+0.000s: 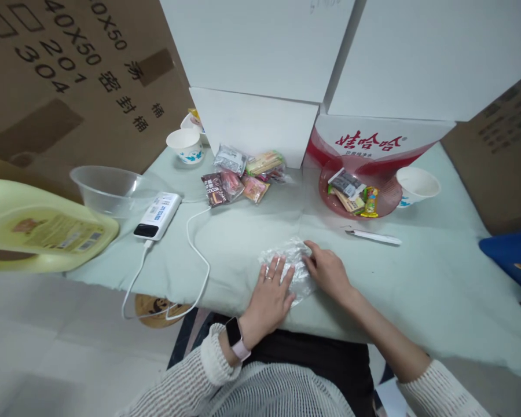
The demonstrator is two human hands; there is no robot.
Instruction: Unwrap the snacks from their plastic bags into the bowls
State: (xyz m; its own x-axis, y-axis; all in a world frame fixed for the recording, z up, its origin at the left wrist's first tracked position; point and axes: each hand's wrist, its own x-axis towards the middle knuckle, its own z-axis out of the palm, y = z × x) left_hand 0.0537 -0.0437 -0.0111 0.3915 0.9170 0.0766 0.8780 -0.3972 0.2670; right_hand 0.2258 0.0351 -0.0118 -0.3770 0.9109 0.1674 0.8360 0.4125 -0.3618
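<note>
A crumpled clear plastic bag (301,284) lies flat near the table's front edge, between my hands. My left hand (271,295), with a ring and a watch at the wrist, rests palm down on the bag's left part, fingers spread. On the bag's upper right lies my right hand (327,269), index finger stretched along its edge and thumb a little apart. The other fingers of that hand curl underneath and are partly hidden. A white utility knife (375,237) sits on the cloth beyond my right hand.
Packaged snacks (243,174) lie at the back centre. A pinkish bowl (386,202) holds more snacks, beside a paper cup (418,186). At left are a power bank (158,216) with a white cable (206,260), a clear bowl (106,191), another cup (186,145) and a yellow jug (47,226).
</note>
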